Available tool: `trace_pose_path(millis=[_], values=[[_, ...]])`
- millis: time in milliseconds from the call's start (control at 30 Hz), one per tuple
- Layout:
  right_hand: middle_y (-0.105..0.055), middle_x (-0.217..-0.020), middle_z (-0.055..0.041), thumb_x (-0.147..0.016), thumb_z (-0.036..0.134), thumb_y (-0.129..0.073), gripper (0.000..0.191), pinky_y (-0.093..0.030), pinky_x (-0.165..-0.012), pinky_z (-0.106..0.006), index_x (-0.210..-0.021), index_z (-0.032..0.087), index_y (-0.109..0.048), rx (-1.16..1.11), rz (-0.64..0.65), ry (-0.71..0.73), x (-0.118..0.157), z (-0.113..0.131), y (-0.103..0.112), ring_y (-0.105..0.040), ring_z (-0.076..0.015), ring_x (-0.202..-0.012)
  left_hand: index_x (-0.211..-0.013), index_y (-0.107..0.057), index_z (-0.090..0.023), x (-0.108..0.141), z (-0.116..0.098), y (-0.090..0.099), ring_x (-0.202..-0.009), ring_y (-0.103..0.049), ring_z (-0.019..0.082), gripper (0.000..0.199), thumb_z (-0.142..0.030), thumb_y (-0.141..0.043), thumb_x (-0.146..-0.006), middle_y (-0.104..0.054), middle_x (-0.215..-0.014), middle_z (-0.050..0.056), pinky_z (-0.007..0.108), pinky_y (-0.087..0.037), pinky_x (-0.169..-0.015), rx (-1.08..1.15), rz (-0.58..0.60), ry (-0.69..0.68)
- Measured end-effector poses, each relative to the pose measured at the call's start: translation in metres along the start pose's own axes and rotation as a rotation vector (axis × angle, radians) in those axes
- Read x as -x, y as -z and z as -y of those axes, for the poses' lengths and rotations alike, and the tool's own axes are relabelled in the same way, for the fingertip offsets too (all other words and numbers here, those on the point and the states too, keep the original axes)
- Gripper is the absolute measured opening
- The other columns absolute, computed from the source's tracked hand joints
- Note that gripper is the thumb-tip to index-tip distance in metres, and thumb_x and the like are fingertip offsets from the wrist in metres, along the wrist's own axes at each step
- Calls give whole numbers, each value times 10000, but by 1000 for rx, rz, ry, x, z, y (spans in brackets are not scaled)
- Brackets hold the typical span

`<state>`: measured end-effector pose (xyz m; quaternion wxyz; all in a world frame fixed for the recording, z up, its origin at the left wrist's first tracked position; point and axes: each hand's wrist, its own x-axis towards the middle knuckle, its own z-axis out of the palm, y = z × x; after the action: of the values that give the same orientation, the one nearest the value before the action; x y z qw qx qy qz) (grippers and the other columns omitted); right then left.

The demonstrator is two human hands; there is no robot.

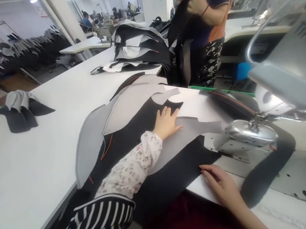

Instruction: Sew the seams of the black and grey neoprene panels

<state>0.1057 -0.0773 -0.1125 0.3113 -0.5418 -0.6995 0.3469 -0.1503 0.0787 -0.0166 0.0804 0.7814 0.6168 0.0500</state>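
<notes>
My left hand lies with fingers spread on overlapping cut fabric, over a grey piece and the black fabric beside it. Its forearm wears a floral sleeve cover. My right hand has its thumb and finger closed at the edge of a black fabric piece nearer my body. Just right of the pieces stands the sewing machine, its rounded metal arm end above the bed. A dark fabric strip curves under and around that arm. More grey pieces fan out beyond my left hand.
A white table stretches to the left, with a small black-and-grey bundle on it. Farther back rises a fabric stack. A co-worker stands behind, holding dark fabric. The machine's grey head overhangs the right side.
</notes>
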Motion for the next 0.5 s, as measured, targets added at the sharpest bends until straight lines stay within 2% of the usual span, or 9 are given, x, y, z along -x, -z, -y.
trace_pose_path(millis=[33,100,200,300,367,433,500], values=[[-703,-1095,-62,-991,498,-552,330,-541,-917,-385,-1096,246,-737,-6,13,1,3,1,0,-674,-225,-1013,-1495,-468,-191,-10,-10,-8,-1367,-495,330,664,-526,-647,-949,-504,-1485,159,561,-386,-1155,16,5,10],[-700,-1103,-60,-1009,474,-532,317,-549,-902,-365,-1111,246,-728,-17,34,-5,8,2,3,-674,-211,-1018,-1430,-519,-171,-24,-25,-21,-1254,-584,293,569,-489,-634,-972,-577,-1385,137,538,-479,-1071,58,20,30],[-689,-1114,-84,-1009,433,-518,308,-542,-930,-425,-1113,225,-720,-12,-15,-8,13,3,7,-655,-237,-1038,-1232,-628,-143,-22,-31,-24,-1078,-655,223,363,-425,-609,-1003,-658,-1199,98,443,-555,-954,129,-11,80],[-631,-1296,-159,-923,427,-590,405,-401,-1110,-608,-1212,164,-697,-14,-122,19,6,11,3,-561,-351,-1237,-983,-653,-136,11,-27,-5,-850,-650,158,298,-401,-530,-1045,-672,-937,43,344,-547,-830,213,-99,119],[-559,-1412,-200,-849,427,-651,560,-321,-1169,-650,-1314,116,-637,-69,-164,39,-4,25,-3,-481,-402,-1344,-831,-610,-159,44,-28,15,-730,-600,138,407,-389,-396,-1089,-627,-783,10,287,-496,-747,282,-180,98],[-588,-1371,-213,-799,442,-688,620,-409,-1130,-614,-1319,112,-615,-178,-169,51,-14,44,-6,-540,-398,-1295,-767,-571,-179,79,-38,34,-679,-568,133,477,-416,-326,-1100,-600,-724,-3,260,-447,-671,356,-252,51],[-668,-1233,-187,-862,505,-614,587,-535,-1013,-553,-1329,149,-601,-312,-186,44,-18,66,0,-657,-346,-1122,-814,-599,-194,109,-57,48,-710,-595,137,439,-432,-357,-1091,-635,-766,-3,253,-455,-674,429,-298,4]])
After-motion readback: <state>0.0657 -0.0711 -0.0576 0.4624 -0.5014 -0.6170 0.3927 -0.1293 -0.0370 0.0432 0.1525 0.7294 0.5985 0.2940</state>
